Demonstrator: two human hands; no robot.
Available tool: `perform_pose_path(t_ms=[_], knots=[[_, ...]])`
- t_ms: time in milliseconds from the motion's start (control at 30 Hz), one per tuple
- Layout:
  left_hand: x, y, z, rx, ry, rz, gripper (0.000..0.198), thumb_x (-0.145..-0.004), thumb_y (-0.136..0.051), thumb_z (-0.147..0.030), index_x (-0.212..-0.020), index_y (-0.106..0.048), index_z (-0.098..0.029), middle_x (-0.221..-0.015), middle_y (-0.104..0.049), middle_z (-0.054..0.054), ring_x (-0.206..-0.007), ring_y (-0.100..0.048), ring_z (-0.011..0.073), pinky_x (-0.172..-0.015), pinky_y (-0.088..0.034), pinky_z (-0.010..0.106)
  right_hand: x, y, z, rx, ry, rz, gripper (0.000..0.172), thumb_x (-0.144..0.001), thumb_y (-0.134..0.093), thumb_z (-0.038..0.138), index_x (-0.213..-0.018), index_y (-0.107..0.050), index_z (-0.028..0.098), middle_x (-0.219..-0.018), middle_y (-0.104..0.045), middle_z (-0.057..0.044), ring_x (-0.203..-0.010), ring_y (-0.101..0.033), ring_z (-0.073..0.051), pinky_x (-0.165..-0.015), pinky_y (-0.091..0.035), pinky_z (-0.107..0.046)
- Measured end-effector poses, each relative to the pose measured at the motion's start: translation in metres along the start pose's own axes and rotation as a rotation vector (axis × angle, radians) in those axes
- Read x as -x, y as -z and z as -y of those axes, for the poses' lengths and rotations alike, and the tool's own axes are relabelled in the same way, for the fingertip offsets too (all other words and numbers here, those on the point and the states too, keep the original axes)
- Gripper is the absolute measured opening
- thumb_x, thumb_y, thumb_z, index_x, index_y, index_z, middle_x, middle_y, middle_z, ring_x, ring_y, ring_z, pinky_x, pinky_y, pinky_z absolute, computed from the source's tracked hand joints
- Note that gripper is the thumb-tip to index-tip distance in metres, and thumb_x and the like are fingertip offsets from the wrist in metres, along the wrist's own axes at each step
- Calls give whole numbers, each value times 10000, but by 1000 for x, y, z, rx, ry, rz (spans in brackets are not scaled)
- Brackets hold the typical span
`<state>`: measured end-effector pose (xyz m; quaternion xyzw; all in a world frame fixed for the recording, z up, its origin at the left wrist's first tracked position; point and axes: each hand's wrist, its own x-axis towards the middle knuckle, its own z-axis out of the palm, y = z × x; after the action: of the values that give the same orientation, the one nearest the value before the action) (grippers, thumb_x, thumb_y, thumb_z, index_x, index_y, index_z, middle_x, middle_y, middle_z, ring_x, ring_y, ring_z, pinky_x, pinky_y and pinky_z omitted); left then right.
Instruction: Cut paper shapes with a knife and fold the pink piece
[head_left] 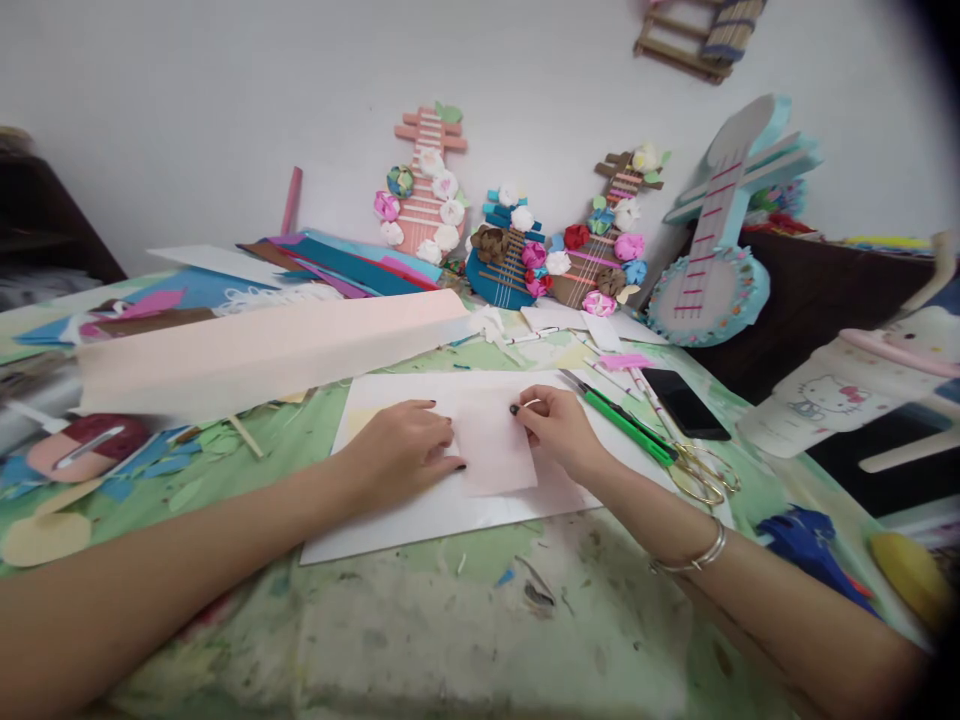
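A pale pink paper piece (496, 455) lies on a white board (360, 530) on the green-covered table. My right hand (559, 430) pinches the paper's right edge between thumb and fingers. My left hand (405, 450) rests on the board just left of the paper, fingers spread, holding nothing. A green craft knife (630, 425) lies over the board's right side, beside gold-handled scissors (701, 472).
A long pale pink paper roll (262, 350) crosses the back left. Decorated paper guitars (427, 205) lean on the wall. At right are a black phone (686, 403), a white cup (832, 390) and blue cloth-like material (810, 550). Scraps (52, 540) litter the left.
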<state>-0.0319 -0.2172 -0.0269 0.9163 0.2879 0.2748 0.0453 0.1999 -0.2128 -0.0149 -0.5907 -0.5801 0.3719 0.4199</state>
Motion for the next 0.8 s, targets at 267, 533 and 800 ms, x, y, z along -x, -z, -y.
perform_pose_path(t_ms=[267, 533, 800], knots=[[0, 7, -10, 60, -140, 33, 108, -849, -516, -200, -954, -507, -175, -974, -579, 85, -902, -534, 216, -814, -464, 363, -7, -6, -11, -3, -34, 2, 88, -717, -579, 216, -803, -592, 204, -604, -598, 19, -540, -537, -127, -497, -432, -231], [-2, 1, -10, 48, -265, 139, 171, -931, -497, -241, -978, -636, -154, -1002, -637, 101, -912, -571, 212, -854, -458, 374, 18, 17, 14, -232, -148, 299, 373, -771, -633, 314, -1123, -525, 252, -652, -558, 64, -558, -568, -102, -559, -510, -245], [-3, 0, -9, 24, -281, 88, 208, -918, -543, -249, -1067, -626, -131, -1022, -654, 109, -946, -589, 224, -882, -473, 382, 31, 29, 6, -233, -167, 453, 261, -635, -602, 112, -872, -703, 156, -739, -695, -6, -652, -650, -107, -656, -499, -233]])
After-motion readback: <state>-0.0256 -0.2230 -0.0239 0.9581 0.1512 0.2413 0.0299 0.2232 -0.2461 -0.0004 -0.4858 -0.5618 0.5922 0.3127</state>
